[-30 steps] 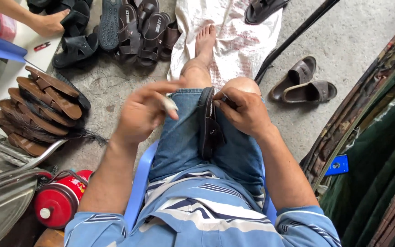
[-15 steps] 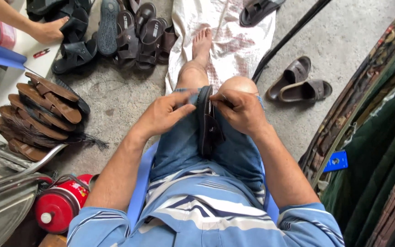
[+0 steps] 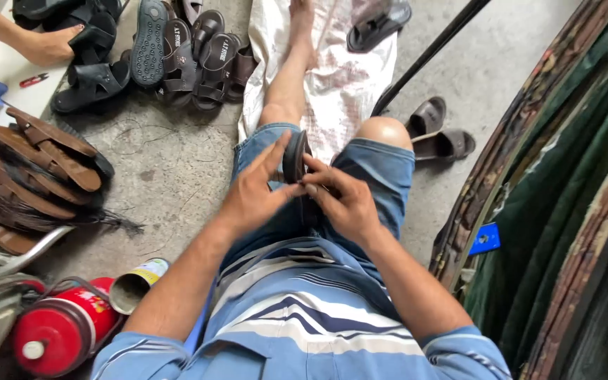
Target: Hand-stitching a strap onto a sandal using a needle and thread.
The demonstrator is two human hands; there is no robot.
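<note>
Rough grey concrete floor (image 3: 177,169) below, both hands' fingers (image 3: 321,184) clamp a dark rubbery sandal (image 3: 295,157) edgewise.

A rough grey concrete floor (image 3: 170,176), stained and scattered with stray threads, spreads under even daylight. A creased white woven sack (image 3: 346,77) lies flat across it, a black pole (image 3: 423,56) slanting beside. Dark green tarpaulin with worn patterned edging (image 3: 564,176) fills the right side (a small blue tag (image 3: 485,239) hangs there). A red metal cylinder (image 3: 61,327) rests at lower left.
</note>
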